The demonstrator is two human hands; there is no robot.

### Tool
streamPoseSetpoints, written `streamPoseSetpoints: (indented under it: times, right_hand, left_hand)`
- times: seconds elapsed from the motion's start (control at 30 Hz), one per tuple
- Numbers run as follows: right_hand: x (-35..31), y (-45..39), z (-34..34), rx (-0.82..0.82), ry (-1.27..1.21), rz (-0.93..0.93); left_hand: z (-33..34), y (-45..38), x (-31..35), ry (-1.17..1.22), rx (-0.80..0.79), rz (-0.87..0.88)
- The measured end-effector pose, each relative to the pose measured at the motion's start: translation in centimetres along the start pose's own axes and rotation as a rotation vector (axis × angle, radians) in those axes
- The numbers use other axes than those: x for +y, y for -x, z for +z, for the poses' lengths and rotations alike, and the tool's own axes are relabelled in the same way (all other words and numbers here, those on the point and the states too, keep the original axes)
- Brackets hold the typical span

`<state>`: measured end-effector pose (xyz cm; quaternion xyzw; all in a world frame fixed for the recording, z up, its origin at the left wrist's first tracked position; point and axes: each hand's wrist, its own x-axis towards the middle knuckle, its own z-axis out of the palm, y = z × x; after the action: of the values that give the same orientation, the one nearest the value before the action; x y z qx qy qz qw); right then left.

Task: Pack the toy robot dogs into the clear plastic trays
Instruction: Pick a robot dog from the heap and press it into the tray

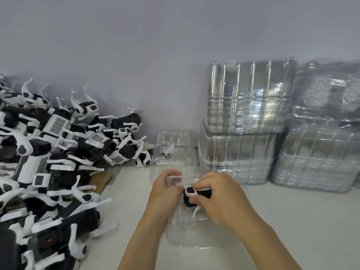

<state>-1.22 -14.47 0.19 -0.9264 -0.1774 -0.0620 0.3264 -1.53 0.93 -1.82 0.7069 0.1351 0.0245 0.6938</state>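
Note:
A black-and-white toy robot dog point(191, 193) lies in a clear plastic tray point(200, 238) on the white table in front of me. My right hand point(218, 197) grips the dog from the right, fingers curled over its body. My left hand point(165, 193) holds the tray's left edge beside the dog's head, fingers curled over the rim. Much of the dog is hidden under my right hand. Behind it stands another clear tray point(171, 149) with a dog inside.
A large heap of toy robot dogs point(54, 152) fills the left side against the wall. Stacks of empty clear trays point(247, 121) stand at the back right, more stacks point(319, 152) further right. A brown cardboard piece point(101, 180) lies beside the heap.

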Motion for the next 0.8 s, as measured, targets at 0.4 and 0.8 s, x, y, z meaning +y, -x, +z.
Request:
streamPoseSetpoints:
  times: [0.4, 0.8]
  right_hand:
    - [4.4, 0.1, -5.2, 0.091, -0.107, 0.197]
    - [4.5, -0.5, -3.4, 0.173, -0.227, 0.301]
  left_hand:
    - [-0.1, 0.0, 0.0, -0.071, 0.040, 0.049]
    - [-0.3, -0.2, -0.2, -0.105, -0.057, 0.057]
